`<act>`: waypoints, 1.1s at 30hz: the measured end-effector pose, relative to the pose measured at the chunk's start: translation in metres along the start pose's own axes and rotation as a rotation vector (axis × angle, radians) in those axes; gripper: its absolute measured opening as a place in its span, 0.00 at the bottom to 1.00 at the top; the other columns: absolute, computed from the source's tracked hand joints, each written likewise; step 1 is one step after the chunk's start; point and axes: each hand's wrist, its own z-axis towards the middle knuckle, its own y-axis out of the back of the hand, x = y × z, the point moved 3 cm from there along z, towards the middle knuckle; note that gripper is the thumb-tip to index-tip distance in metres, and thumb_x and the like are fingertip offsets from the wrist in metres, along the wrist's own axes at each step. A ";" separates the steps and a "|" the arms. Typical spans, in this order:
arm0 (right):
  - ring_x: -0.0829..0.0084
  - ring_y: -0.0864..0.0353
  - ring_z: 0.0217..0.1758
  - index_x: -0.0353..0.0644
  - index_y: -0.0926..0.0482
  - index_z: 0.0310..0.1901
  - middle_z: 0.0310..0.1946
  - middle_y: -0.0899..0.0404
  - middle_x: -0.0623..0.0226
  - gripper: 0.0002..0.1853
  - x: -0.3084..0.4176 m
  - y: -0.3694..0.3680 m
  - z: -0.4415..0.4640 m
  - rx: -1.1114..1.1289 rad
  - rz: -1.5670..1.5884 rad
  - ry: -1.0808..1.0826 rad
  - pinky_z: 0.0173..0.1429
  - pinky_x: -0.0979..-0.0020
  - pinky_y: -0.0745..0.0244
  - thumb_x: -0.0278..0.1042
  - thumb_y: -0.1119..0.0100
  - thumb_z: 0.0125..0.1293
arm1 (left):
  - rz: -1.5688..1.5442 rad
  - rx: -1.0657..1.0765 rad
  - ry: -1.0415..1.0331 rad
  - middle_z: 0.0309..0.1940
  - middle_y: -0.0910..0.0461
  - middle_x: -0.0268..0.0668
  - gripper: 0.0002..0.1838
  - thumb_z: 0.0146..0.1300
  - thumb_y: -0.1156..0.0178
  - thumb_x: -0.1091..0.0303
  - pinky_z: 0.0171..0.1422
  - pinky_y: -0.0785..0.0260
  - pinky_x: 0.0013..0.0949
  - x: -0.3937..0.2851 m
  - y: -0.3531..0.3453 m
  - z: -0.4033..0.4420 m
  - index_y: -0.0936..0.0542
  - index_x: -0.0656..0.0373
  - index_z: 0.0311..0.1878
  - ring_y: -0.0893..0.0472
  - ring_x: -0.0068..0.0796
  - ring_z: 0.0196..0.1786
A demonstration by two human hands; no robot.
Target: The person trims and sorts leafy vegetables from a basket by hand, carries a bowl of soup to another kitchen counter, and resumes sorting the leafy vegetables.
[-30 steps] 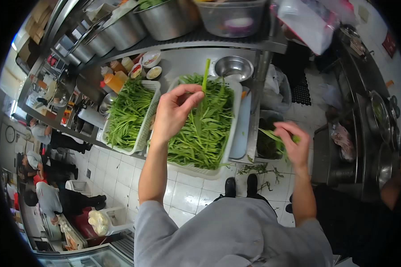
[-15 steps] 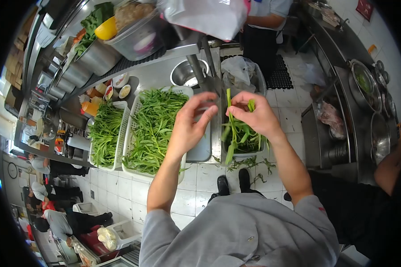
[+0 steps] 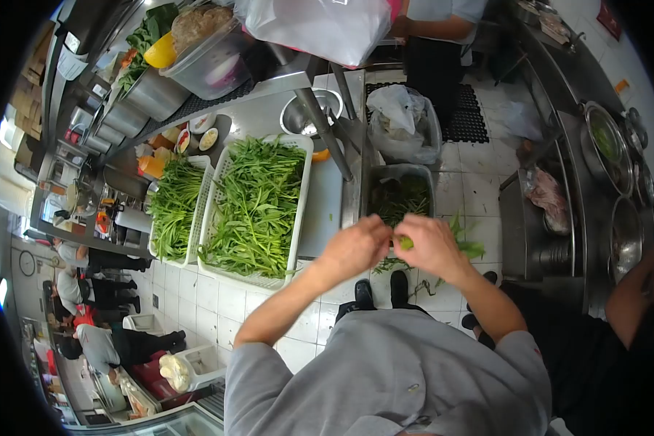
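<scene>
Small basket (image 3: 200,216), left of centre: white, heaped with long-stemmed greens (image 3: 174,211).
Large basket (image 3: 302,198), centre: white, full of leafy greens (image 3: 258,207); front end juts past the table edge.
Metal bowl (image 3: 298,120), upper centre: on the steel table (image 3: 354,145).
Board (image 3: 323,196): pale, between large basket and table's right edge.
Left hand (image 3: 356,249): fingertips pinched together; cannot tell whether they grip anything.
Dark tub (image 3: 432,192): greens inside, just beyond both hands.
Clear tub (image 3: 435,131): plastic bags inside.
Right hand (image 3: 430,245): closed around a green sprig (image 3: 469,247).
Floor tiles (image 3: 481,196): open strip before right-hand counter (image 3: 548,258).
Red sign (image 3: 609,19), upper right: unreadable.
</scene>
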 end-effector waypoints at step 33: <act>0.84 0.29 0.31 0.36 0.21 0.46 0.28 0.24 0.72 0.10 -0.135 -0.026 -0.138 -0.672 0.529 -0.607 0.38 0.81 0.34 0.34 0.45 0.76 | -0.030 -0.347 0.278 0.50 0.18 0.46 0.18 0.61 0.35 0.73 0.61 0.29 0.41 0.076 0.045 -0.011 0.19 0.60 0.55 0.21 0.48 0.55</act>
